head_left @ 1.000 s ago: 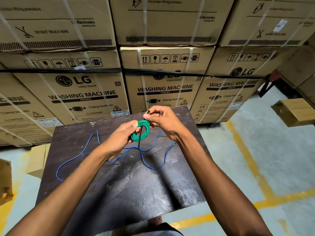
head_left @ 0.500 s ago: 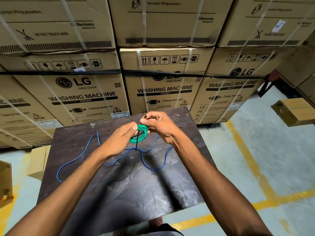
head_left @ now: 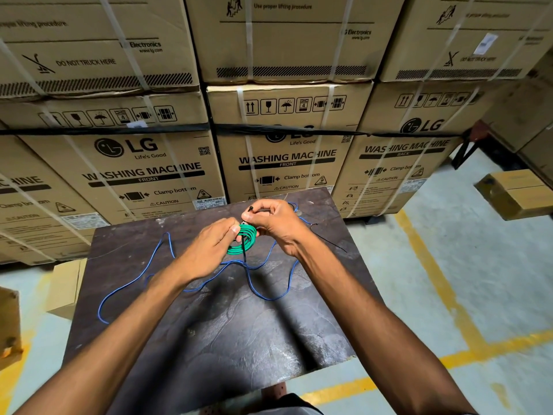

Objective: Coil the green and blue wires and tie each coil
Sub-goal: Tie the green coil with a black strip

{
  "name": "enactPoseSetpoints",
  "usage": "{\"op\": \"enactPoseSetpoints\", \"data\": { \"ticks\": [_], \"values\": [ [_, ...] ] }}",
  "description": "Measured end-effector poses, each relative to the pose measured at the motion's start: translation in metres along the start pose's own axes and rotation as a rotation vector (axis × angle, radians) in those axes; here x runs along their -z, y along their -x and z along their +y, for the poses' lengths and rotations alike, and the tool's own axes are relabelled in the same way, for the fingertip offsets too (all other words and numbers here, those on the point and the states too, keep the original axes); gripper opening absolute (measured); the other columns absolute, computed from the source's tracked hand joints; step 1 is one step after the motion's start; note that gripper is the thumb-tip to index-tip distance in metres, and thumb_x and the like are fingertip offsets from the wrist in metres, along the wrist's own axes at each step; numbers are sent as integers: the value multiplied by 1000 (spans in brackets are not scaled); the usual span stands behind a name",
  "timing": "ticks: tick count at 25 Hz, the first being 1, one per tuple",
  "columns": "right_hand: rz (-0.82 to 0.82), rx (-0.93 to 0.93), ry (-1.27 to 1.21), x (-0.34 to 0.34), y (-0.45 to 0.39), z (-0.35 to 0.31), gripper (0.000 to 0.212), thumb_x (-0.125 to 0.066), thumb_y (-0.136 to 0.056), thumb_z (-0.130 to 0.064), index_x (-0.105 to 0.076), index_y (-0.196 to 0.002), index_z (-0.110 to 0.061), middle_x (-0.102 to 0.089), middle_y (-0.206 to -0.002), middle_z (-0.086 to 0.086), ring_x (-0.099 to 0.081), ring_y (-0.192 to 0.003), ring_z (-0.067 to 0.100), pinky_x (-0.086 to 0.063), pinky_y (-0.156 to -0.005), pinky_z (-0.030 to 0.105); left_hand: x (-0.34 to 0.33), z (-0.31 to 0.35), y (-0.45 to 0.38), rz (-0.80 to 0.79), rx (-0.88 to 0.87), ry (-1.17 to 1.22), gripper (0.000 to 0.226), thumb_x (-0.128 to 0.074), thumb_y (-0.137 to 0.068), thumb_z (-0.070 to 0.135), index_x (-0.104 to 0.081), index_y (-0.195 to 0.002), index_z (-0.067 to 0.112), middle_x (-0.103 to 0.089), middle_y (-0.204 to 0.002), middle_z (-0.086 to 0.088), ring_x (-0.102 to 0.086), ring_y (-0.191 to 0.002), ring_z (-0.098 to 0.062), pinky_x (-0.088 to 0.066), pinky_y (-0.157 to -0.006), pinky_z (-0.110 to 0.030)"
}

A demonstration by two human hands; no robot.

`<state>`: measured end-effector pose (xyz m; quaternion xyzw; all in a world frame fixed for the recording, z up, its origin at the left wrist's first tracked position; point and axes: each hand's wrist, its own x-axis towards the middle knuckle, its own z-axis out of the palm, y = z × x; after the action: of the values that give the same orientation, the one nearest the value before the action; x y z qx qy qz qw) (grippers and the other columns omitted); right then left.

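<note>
Since earlier, right hand (head_left: 273, 224) has lowered, pinching black cable tie (head_left: 244, 250) at twelve o'clock of green wire coil (head_left: 244, 239), which left hand (head_left: 209, 250) grips. Tying step; next, thread tail through head.

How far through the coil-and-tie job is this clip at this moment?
Done: the green wire is wound into a coil. In hand: the left hand holds that coil while the right hand pinches a black cable tie run across it. Left: the blue wire lies loose on the table, uncoiled; another black tie waits there.
</note>
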<state>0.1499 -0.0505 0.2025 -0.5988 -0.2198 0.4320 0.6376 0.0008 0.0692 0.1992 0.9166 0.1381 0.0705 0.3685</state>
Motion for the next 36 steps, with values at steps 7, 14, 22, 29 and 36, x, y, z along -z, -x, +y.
{"op": "enactPoseSetpoints", "data": {
  "ticks": [7, 14, 22, 29, 36],
  "values": [
    [1, -20, 9, 0, 0, 6, 15, -73, -91, 2, -69, -81, -9, -71, -67, 2, -62, -61, 11, -49, -60, 27, -7, -7, 2, 24, -24, -41, 43, -29, -103, 45, -47, -85, 11, -51, -81, -3, -49, -77, -19, -37, -70, -34],
    [30, -15, 49, -3, 0, 8, 20, -76, -89, 1, -67, -76, -12, -72, -66, 0, -61, -59, 10, -50, -56, 23, -12, -8, 4, 37, -25, -6, 45, -29, -100, 49, -49, -87, 11, -54, -83, -4, -48, -75, -8, -38, -72, -32],
    [-8, 79, 122, -2, 8, 6, 14, -81, -86, -1, -71, -83, -12, -66, -75, 8, -59, -67, 11, -53, -63, 20, -14, -11, 4, 54, -22, 35, 51, -30, -100, 48, -57, -99, 5, -63, -96, -13, -59, -87, -23, -46, -81, -41],
    [-170, 166, 540, 5, 17, 4, 52, -93, -67, -2, -64, -108, -14, -66, -89, 6, -58, -80, 17, -55, -76, 41, -14, -6, 1, 53, -11, 64, 34, -34, -102, 35, -52, -87, 10, -56, -81, 0, -52, -75, -2, -39, -70, -27],
    [-25, 286, 870, 0, 18, -2, 38, -91, -68, -10, -66, -97, -15, -73, -82, 2, -69, -77, 19, -55, -73, 33, -18, -5, 0, 43, 25, 78, 28, -40, -109, 17, -49, -84, 9, -53, -77, 0, -49, -71, -3, -36, -65, -16]
  ]
}}
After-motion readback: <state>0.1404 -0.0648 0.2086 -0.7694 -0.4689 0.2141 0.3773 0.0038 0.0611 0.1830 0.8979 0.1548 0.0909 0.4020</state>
